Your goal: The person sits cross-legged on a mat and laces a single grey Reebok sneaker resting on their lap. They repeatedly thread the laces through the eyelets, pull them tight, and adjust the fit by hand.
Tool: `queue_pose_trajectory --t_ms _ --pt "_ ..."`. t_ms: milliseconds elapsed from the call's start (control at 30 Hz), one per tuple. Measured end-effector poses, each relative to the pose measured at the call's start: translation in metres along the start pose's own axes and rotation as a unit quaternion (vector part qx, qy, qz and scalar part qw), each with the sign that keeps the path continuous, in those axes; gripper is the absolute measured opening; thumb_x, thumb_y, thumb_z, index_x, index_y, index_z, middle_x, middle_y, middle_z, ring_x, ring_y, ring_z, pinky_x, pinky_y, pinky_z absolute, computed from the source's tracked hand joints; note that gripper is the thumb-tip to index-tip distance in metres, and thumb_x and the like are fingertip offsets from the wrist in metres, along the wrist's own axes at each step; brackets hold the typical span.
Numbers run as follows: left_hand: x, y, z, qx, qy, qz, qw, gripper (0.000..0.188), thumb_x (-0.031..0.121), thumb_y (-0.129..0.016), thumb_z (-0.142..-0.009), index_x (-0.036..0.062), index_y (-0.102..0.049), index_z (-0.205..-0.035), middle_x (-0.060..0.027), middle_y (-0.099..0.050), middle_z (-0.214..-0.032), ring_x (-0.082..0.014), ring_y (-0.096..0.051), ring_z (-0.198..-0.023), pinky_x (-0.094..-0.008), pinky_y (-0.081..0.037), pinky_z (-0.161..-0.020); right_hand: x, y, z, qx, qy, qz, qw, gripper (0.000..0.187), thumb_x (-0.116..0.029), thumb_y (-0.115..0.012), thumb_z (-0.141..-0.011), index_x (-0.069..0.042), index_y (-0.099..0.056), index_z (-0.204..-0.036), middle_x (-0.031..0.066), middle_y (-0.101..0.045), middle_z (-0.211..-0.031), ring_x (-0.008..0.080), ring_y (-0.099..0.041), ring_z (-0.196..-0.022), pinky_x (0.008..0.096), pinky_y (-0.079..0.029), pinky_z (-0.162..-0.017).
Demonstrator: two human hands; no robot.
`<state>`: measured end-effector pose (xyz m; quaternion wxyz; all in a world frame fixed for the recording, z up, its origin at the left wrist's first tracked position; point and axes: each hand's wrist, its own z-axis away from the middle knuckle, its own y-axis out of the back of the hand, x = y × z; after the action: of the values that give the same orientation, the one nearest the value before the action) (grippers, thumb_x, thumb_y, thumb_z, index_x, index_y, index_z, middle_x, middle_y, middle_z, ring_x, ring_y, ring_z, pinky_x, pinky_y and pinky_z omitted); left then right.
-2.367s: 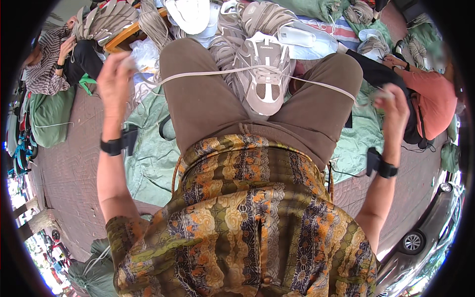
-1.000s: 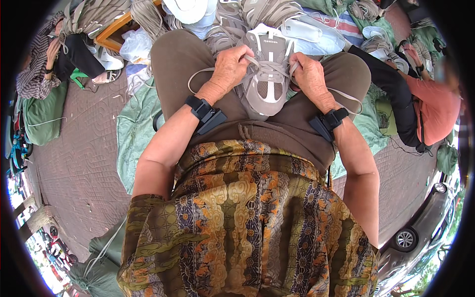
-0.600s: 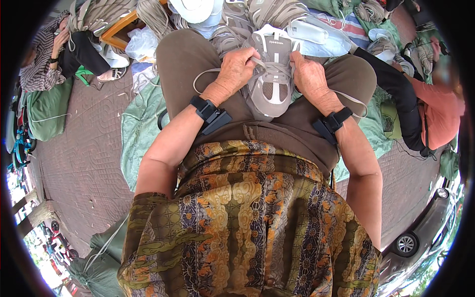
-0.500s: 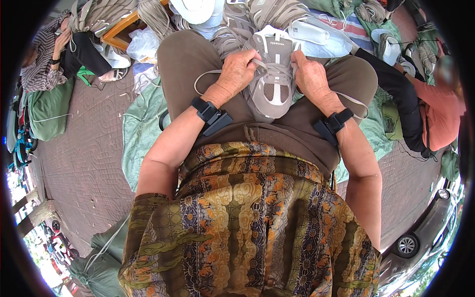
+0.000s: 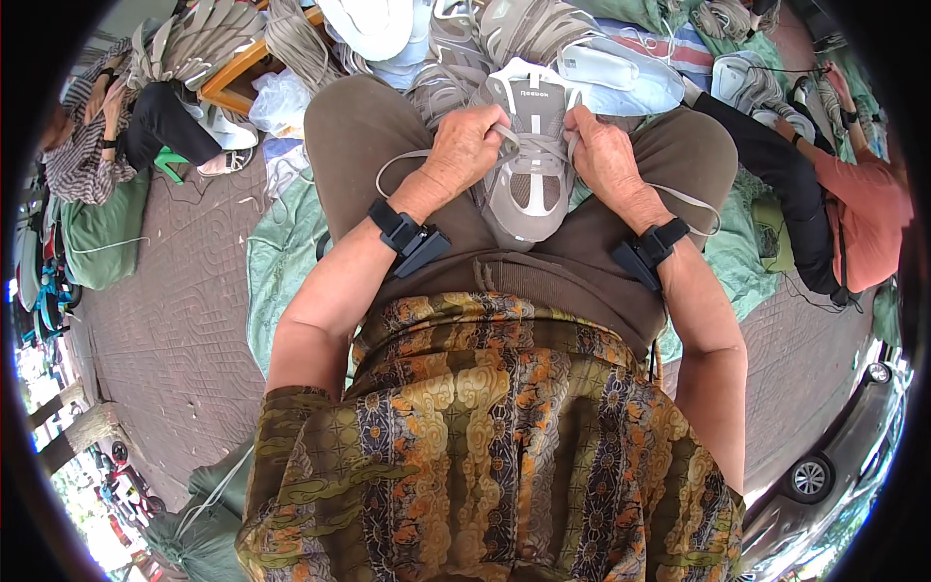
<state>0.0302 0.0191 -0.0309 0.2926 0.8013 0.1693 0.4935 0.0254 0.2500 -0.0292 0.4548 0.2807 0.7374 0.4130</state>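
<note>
the grey-and-white shoe (image 5: 529,202) lies between your two grips, its long axis running nearly straight away from your body, with the toe pointing toward you and the tongue on the far side. your left hand (image 5: 464,153) and right hand (image 5: 609,160) are each pinched on the lace (image 5: 545,145), whose slack loops outward from either grip. the sole and heel are hidden, your fingers cover part of the sides, and your right fingertips are hard to make out.
</note>
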Motion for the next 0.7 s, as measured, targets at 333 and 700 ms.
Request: queue_pose_trajectory --t_ms 333,700 --pt "0.005 -0.001 -0.02 -0.069 -0.079 -0.072 0.992 0.02 -0.004 -0.051 -0.079 0.003 -0.057 -0.096 -0.0205 -0.063 -0.079 -0.0413 -0.061 -0.081 -0.049 -0.048 -0.07 0.01 -0.012 0.003 0.025 0.028 0.048 0.998 0.023 0.001 -0.058 -0.079 -0.005 -0.053 -0.101 0.0184 -0.063 -0.069 0.0382 -0.065 -0.066 0.0473 -0.051 -0.06" --pt "0.013 0.039 -0.048 -0.179 -0.212 -0.211 0.937 0.031 0.0 -0.058 -0.074 0.0049 -0.059 -0.105 -0.0156 -0.06 -0.101 -0.0356 -0.055 -0.1 -0.0448 -0.046 -0.084 0.013 0.061 -0.015 0.015 0.066 0.106 0.992 0.027 0.001 -0.059 -0.072 -0.002 -0.055 -0.099 0.0166 -0.063 -0.084 0.0368 -0.064 -0.083 0.0459 -0.051 -0.069"
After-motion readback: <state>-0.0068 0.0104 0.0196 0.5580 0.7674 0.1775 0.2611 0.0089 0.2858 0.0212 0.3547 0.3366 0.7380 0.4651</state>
